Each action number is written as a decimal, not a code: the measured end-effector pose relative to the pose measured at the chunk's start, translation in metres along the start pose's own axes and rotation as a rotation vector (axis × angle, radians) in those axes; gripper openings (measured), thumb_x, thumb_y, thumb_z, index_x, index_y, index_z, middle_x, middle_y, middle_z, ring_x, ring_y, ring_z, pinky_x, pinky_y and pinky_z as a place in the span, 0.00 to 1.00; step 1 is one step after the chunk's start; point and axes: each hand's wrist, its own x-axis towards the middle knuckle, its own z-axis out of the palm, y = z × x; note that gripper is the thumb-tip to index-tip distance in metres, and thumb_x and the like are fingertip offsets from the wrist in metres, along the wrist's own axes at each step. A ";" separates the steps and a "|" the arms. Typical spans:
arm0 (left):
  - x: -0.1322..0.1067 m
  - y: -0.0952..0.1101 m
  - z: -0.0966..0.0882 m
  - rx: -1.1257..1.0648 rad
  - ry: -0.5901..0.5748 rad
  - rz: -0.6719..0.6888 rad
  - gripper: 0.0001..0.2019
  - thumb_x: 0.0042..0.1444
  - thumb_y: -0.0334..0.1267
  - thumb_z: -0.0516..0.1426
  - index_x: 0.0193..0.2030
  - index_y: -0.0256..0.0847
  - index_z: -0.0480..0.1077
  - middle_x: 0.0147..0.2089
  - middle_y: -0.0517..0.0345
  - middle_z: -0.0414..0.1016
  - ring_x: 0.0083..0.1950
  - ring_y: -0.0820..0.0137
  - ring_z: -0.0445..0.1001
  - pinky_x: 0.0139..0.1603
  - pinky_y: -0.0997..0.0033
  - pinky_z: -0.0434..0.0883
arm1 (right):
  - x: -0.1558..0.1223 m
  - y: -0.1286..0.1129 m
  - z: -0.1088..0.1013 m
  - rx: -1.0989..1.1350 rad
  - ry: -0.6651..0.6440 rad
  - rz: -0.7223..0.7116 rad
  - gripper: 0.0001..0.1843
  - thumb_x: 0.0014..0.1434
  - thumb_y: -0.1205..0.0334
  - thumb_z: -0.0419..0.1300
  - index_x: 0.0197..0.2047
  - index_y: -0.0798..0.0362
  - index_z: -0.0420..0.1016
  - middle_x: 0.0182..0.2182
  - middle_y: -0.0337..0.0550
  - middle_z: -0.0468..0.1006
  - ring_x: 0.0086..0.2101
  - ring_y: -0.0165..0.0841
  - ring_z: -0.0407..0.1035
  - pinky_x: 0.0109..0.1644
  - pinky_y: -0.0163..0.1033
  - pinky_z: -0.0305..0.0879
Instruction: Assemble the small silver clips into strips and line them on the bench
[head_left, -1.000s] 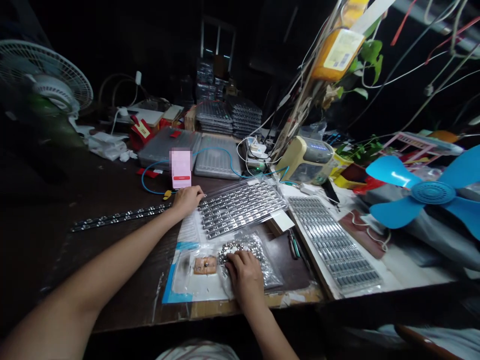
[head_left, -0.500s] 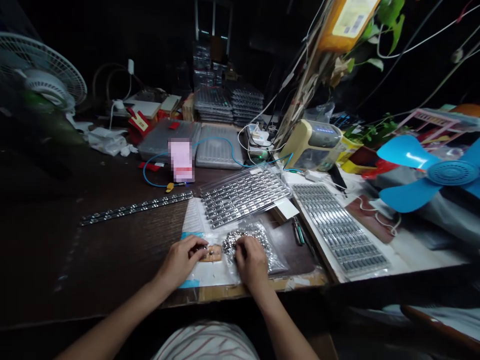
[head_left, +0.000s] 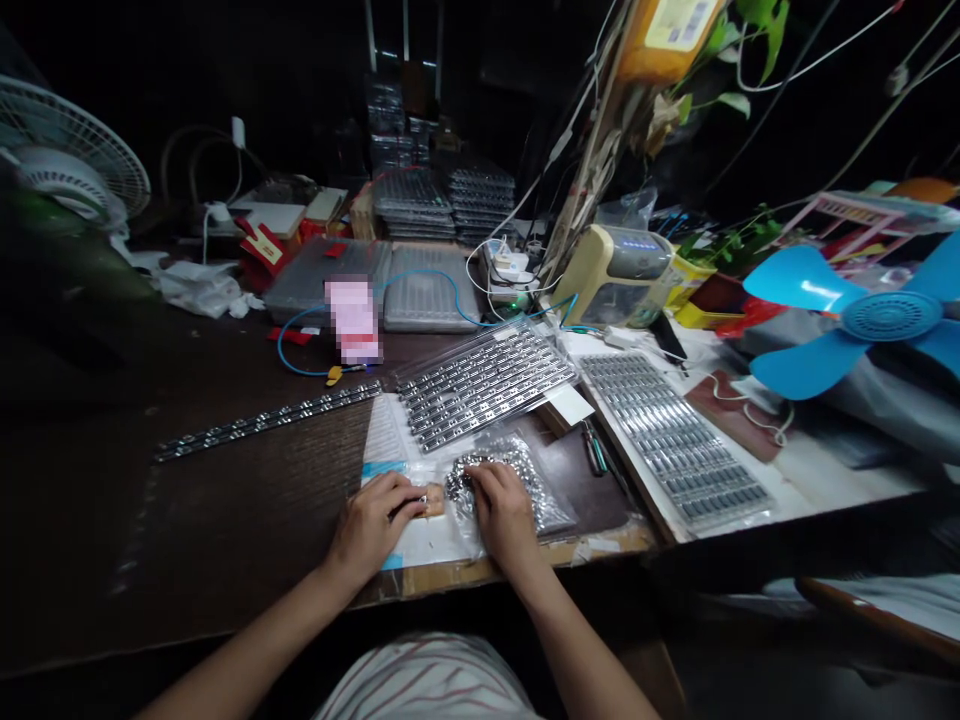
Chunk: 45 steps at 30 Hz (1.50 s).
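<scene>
Your left hand [head_left: 375, 520] is curled over the brown block [head_left: 433, 498], fingertips closed on its left end. The block lies flat on the white sheet [head_left: 435, 540] near the desk's front edge, long axis left to right. Just right of it sits the clear bag of small metal parts [head_left: 541, 503]. Your right hand [head_left: 504, 510] rests on that heap, fingers bent down into it; whether they pinch a piece cannot be told. The block lies between your hands, the left one nearer

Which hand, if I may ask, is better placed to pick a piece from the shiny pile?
Likely the right hand: it rests on the shiny pile, while the left hand touches the small brown block beside it.
</scene>
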 end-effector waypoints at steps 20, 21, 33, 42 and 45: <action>0.003 -0.002 -0.002 -0.090 0.044 -0.123 0.07 0.60 0.36 0.54 0.38 0.43 0.74 0.39 0.56 0.76 0.41 0.68 0.75 0.43 0.69 0.69 | 0.009 -0.045 0.018 -0.078 -0.108 -0.052 0.04 0.59 0.58 0.62 0.34 0.46 0.77 0.33 0.39 0.77 0.35 0.33 0.65 0.38 0.40 0.55; 0.003 -0.001 -0.002 -0.092 0.043 -0.128 0.07 0.60 0.36 0.54 0.38 0.43 0.74 0.39 0.56 0.76 0.41 0.68 0.75 0.43 0.69 0.69 | 0.009 -0.046 0.021 -0.090 -0.106 -0.056 0.03 0.59 0.58 0.62 0.34 0.45 0.78 0.33 0.39 0.77 0.35 0.33 0.65 0.38 0.40 0.54; 0.012 0.007 -0.008 -0.144 0.010 -0.145 0.06 0.59 0.35 0.55 0.38 0.43 0.74 0.39 0.57 0.76 0.41 0.68 0.74 0.42 0.70 0.70 | 0.010 -0.016 -0.007 -0.214 -0.146 -0.052 0.15 0.56 0.65 0.64 0.47 0.46 0.74 0.43 0.44 0.75 0.41 0.39 0.64 0.40 0.42 0.59; 0.015 0.020 0.007 -0.071 -0.038 0.021 0.07 0.59 0.35 0.55 0.40 0.43 0.75 0.37 0.56 0.75 0.41 0.68 0.73 0.44 0.69 0.69 | 0.004 -0.007 -0.004 -0.123 -0.020 0.020 0.05 0.59 0.69 0.56 0.35 0.50 0.71 0.33 0.41 0.73 0.36 0.35 0.65 0.42 0.38 0.60; 0.013 0.019 0.009 -0.033 -0.037 0.044 0.06 0.59 0.35 0.56 0.40 0.44 0.75 0.37 0.56 0.76 0.40 0.69 0.73 0.43 0.69 0.68 | 0.003 -0.007 -0.004 -0.108 -0.019 0.037 0.06 0.57 0.71 0.54 0.34 0.51 0.70 0.32 0.41 0.71 0.36 0.35 0.64 0.41 0.38 0.60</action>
